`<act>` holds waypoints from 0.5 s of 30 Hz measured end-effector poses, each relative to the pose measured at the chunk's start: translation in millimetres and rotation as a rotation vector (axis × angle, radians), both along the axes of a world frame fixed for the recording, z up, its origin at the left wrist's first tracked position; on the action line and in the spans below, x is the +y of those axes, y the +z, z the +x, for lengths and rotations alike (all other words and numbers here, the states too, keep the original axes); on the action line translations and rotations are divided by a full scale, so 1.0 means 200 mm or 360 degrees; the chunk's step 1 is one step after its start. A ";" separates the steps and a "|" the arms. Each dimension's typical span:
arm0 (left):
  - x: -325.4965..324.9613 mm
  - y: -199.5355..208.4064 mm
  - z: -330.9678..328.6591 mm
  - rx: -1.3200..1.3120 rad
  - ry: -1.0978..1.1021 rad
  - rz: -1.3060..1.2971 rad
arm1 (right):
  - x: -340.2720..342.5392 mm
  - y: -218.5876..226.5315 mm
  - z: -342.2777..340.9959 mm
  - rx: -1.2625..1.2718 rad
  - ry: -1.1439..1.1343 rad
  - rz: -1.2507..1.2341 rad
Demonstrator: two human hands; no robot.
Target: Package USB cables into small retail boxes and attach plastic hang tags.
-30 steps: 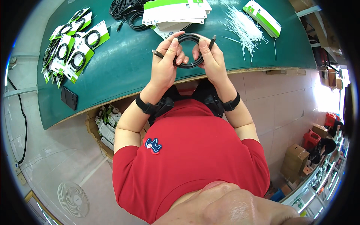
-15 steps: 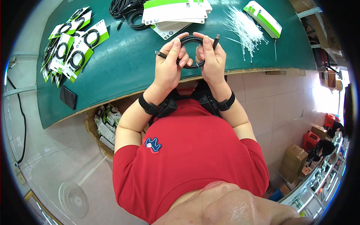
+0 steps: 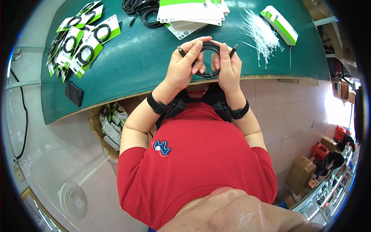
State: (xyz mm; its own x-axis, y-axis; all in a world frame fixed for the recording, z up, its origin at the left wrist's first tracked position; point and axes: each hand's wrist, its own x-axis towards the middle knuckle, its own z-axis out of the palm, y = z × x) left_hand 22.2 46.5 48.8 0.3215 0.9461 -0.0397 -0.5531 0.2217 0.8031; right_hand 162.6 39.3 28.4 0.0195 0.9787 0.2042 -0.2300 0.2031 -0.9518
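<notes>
Between my two hands a coiled black cable [image 3: 206, 74] is held in a ring just over the table's near edge. My left hand [image 3: 184, 63] is closed round the coil's left side, and one plug end pokes out above that thumb. On the other side my right hand [image 3: 228, 69] pinches the coil, with the second plug sticking up past its fingers. A pale tie shows at the bottom of the ring. Beyond my hands lie a stack of white and green cards [image 3: 189, 12] and a pile of white cable ties [image 3: 262, 36].
Carded black cables [image 3: 83, 54] are heaped at the table's left, with a dark phone [image 3: 74, 93] nearby. Loose black cables [image 3: 148, 17] lie at the back. A stack of green-white cards [image 3: 279, 25] sits at right. Below the table edge stands a carton of packs [image 3: 112, 129].
Both hands still hold the coil. The left plug now points up and sits closer to the thumb. The whole table scene has shifted a little to the right in view.
</notes>
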 end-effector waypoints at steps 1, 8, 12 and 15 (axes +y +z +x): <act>0.00 0.00 0.00 0.0037 0.0010 -0.0019 | -0.01 0.00 0.00 0.0000 0.0001 0.0000; 0.00 -0.03 0.01 0.0044 0.0086 0.0143 | -0.07 0.06 -0.01 -0.0557 -0.0252 0.0268; 0.00 -0.02 0.02 0.0262 0.0252 0.0129 | -0.05 -0.03 -0.02 -0.0835 -0.0406 0.0545; 0.01 -0.01 0.00 0.0222 0.0319 0.0054 | -0.07 -0.03 -0.04 -0.0794 -0.0252 0.0492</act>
